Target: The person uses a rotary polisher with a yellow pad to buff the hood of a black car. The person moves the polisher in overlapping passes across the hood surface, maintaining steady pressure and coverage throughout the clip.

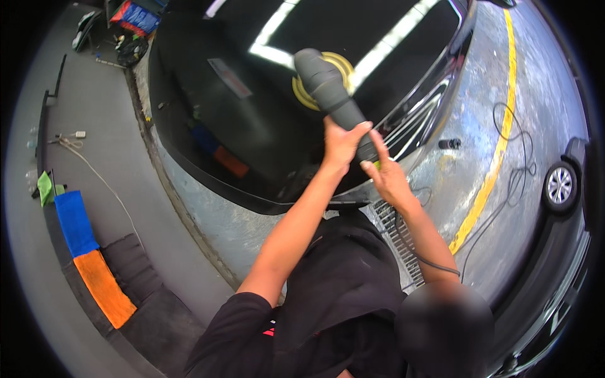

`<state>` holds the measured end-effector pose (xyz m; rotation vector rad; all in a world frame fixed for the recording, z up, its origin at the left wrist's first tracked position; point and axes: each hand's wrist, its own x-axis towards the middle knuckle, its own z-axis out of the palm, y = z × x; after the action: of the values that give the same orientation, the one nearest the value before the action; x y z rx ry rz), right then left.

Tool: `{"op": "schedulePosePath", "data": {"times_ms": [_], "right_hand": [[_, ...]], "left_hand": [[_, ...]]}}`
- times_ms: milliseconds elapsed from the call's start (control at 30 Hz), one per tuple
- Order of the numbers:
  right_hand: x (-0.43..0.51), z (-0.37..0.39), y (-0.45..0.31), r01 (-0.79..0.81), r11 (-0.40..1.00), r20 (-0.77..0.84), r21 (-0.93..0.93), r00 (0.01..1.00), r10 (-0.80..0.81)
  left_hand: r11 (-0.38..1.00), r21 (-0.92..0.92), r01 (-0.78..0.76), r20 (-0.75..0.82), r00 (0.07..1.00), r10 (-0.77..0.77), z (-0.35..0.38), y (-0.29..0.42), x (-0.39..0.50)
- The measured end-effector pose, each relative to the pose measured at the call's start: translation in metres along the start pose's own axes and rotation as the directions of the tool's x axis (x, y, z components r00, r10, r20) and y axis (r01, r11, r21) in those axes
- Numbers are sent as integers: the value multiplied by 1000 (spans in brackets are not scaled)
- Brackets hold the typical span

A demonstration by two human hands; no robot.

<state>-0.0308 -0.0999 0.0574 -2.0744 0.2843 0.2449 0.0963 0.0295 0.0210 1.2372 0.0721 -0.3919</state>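
Observation:
A dark grey car polisher (326,87) lies across the glossy black hood (208,123) of a car, its round yellow pad (306,97) against the paint. My left hand (341,144) is wrapped around the polisher's body near its middle. Further back, my right hand (390,177) grips the rear end of the handle, where a bit of yellow-green shows. A dark power cord (432,262) passes over my right forearm. Bright strips of light reflect in the hood around the pad. Much of the pad is hidden under the polisher's head.
A metal floor grate (401,245) lies beside me. On the right are a dark bottle (449,144), a loose cable (517,175), a yellow floor line (501,146) and another dark car's wheel (561,186). Blue (76,222) and orange towels (104,288) hang at left.

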Motion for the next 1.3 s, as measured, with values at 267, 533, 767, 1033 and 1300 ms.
{"op": "schedulePosePath", "data": {"times_ms": [267, 533, 767, 1033, 1300], "right_hand": [[-65, 56, 22, 261, 913, 293, -313, 941, -169], [-76, -41, 54, 56, 992, 67, -115, 997, -49], [-32, -116, 63, -114, 979, -198, 172, 969, 148], [-36, -69, 70, 140, 983, -273, -118, 947, -168], [-89, 41, 40, 115, 979, 180, -171, 980, -83]], "left_hand": [[902, -331, 277, -129, 934, -334, -90, -31, -138], [983, -67, 169, 26, 985, -168, 33, -41, -83], [1000, 16, 25, 207, 978, -28, 160, -43, 29], [998, 4, 55, 209, 976, -55, 102, -37, 5], [971, -89, 221, -7, 975, -222, -61, -44, -126]]}}
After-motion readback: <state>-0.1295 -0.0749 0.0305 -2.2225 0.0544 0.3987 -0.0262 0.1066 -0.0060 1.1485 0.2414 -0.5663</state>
